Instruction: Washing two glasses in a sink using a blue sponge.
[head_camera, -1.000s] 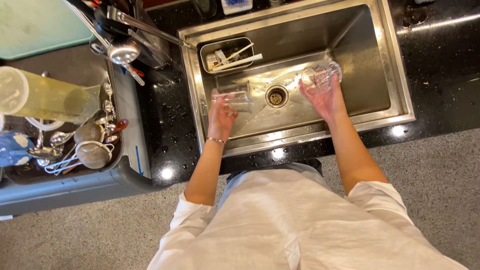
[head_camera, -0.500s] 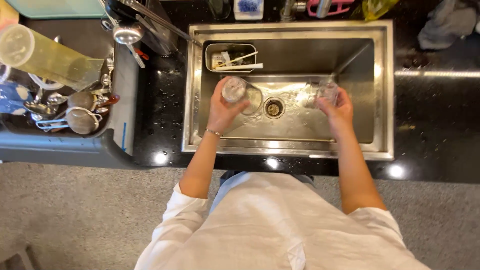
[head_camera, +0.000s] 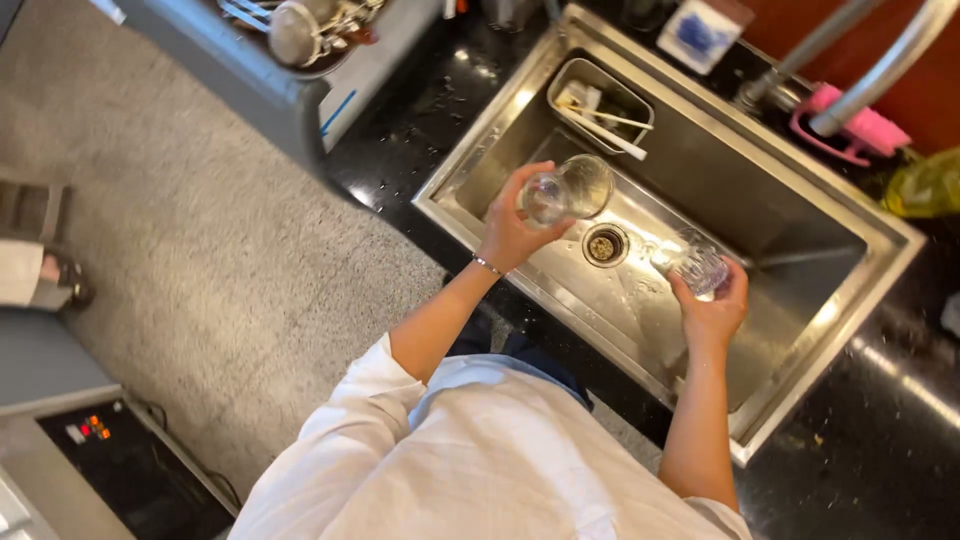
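Over the steel sink (head_camera: 800, 330), the left hand (head_camera: 512, 232) grips a clear tumbler (head_camera: 566, 190) and the right hand (head_camera: 712, 305) a cut-glass one (head_camera: 692, 262); both look wet, slippery and breakable, best wrapped round the sides.

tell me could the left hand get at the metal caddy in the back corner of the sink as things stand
Probably not freely: the left hand is wrapped round a clear glass. The caddy sits just beyond it with nothing between.

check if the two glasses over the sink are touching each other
Apart. The head view shows the smooth glass in the left hand and the cut glass in the right hand, with the sink drain visible in the gap between them.
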